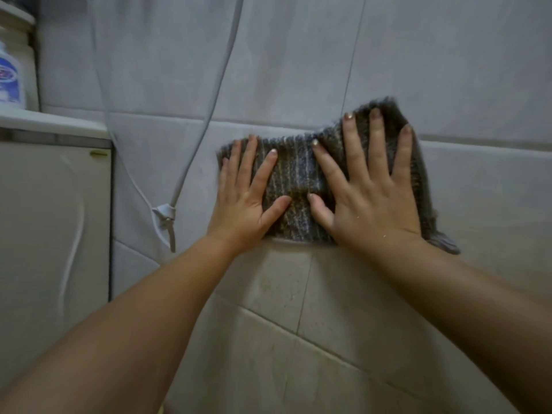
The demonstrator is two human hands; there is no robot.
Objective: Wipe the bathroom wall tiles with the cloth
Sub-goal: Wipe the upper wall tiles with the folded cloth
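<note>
Pressing flat with straight, spread fingers, the left hand (243,201) and right hand (372,201) pin one grey ribbed cloth (298,180) against the wall tiles (298,64). Two hoses (191,153) hang left, beside one bottle (10,76).

Grey striped cloth (301,180), pale grey tiles (298,55)
</note>
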